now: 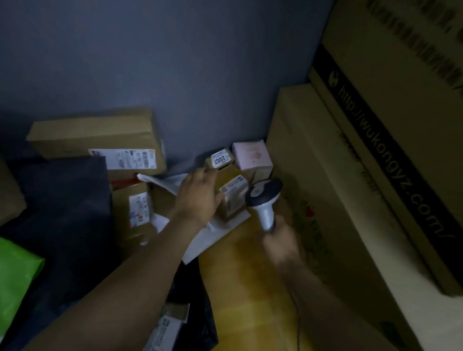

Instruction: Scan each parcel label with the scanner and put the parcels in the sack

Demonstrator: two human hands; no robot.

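Scanning | my left hand (200, 197) grips small parcel (233, 198) | my right hand (280, 241) clasps scanner (265, 201) just right of parcel | boxes (99, 136) left of parcel not yet sacked

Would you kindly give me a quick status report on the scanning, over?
Left hand grips small brown cardboard parcel, white label showing. Right hand holds grey handheld scanner, head close to label. Nothing between them.

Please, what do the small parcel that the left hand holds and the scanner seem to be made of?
Small parcel: likely brown cardboard, matte, with a white paper label stuck on.
Scanner: probably hard plastic, smooth light-grey handle and darker head with a slight sheen; blur leaves the finish uncertain.
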